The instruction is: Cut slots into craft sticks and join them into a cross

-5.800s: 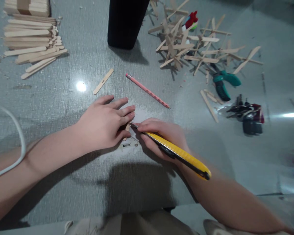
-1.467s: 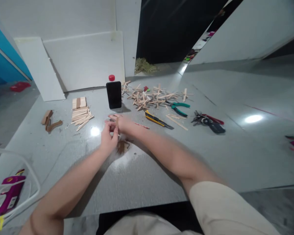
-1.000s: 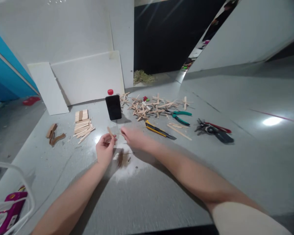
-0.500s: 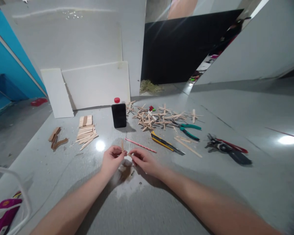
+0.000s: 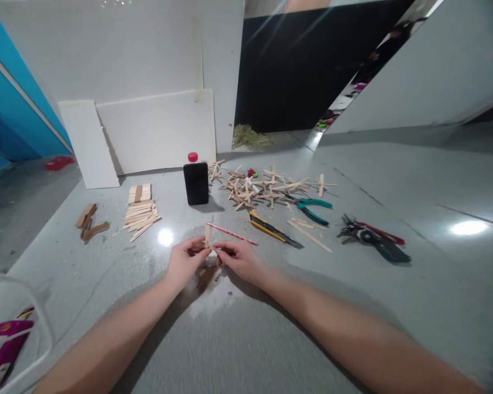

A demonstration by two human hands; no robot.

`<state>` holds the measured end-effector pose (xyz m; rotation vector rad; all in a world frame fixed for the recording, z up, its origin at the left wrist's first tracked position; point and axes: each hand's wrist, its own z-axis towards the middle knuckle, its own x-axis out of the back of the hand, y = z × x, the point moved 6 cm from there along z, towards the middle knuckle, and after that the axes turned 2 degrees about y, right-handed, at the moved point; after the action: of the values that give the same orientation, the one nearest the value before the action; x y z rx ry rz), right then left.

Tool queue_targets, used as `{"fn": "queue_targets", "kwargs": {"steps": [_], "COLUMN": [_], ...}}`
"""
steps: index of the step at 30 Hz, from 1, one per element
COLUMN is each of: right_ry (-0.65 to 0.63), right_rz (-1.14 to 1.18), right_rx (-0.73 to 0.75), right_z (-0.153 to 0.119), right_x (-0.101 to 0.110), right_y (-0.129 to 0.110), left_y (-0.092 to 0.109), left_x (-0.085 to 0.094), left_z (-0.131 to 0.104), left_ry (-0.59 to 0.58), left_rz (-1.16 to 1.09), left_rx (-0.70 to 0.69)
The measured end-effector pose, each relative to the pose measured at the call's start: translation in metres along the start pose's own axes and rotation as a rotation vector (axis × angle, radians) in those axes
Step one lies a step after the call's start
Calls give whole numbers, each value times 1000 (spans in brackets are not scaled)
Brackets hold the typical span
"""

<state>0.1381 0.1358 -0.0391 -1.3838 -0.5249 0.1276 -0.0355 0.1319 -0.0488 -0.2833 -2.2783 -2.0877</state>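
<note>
My left hand (image 5: 185, 261) is closed in a pinch on a flat wooden craft stick (image 5: 207, 234) that stands upright above the fingertips. Close against it, my right hand (image 5: 240, 260) pinches a small wooden stick piece (image 5: 214, 249) whose tip points at the upright stick. The two pieces appear to meet, though the fingers hide the joint. Beneath the hands, a brown smudge or scrap (image 5: 206, 278) shows on the grey surface. A red-and-white striped pencil (image 5: 232, 233) lies just beyond my fingertips.
A yellow utility knife (image 5: 275, 231), green-handled pliers (image 5: 314, 209) and a hole punch plier (image 5: 372, 239) lie to the right. Crossed sticks (image 5: 246, 192) pile up behind. A phone (image 5: 196, 184) stands upright; loose sticks (image 5: 142, 213) and a purple glue gun (image 5: 4, 345) are left.
My hands have come together, bringing the right hand's small piece up to the upright stick. The whole view has shifted slightly, with the table contents appearing higher.
</note>
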Motion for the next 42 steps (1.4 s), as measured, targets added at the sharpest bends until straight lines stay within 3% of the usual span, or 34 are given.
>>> {"fn": "queue_targets", "kwargs": {"steps": [20, 32, 42], "right_ry": [79, 127, 128], "right_rz": [-93, -214, -354], "right_rx": [69, 114, 19], "right_z": [2, -5, -10], "right_x": [6, 1, -8], "right_y": [-15, -21, -24], "left_y": [23, 15, 14], "left_x": [-5, -2, -6], "left_z": [-10, -11, -16], "left_ry": [-42, -28, -30], "left_rz": [306, 478, 618], "left_rx": [-231, -303, -332]}}
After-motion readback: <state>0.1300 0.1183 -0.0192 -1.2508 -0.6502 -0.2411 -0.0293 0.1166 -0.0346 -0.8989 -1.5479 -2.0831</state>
